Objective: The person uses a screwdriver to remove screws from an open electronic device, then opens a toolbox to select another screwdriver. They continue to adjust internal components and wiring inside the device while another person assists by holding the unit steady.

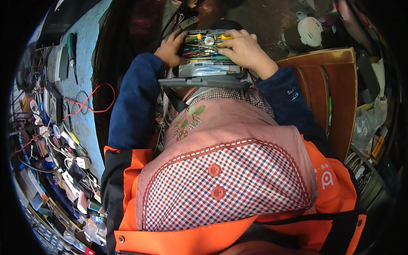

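On my lap lies a tool case [204,83] of dark grey plastic, filled with hand tools. My left hand [171,47] grips its left side, with the fingers over the far corner. Over the right part of the tools is my right hand [245,51], its fingertips touching them near a yellow handle [225,37]; whether they hold anything is hidden. Between the hands are a yellow and green screwdriver handle [193,38] and a small round thing with a pale face [209,41]. Nearer me, several slim pens or drivers [213,63] lie across a clear plastic packet [191,70].
At left, a blue worktop [86,57] bears a green-handled screwdriver [71,47], a multimeter [54,103], red test leads [95,108] and tangled cables. A slatted wooden chair [338,95] stands close on my right. Beyond it is a bin with a white lid [309,31].
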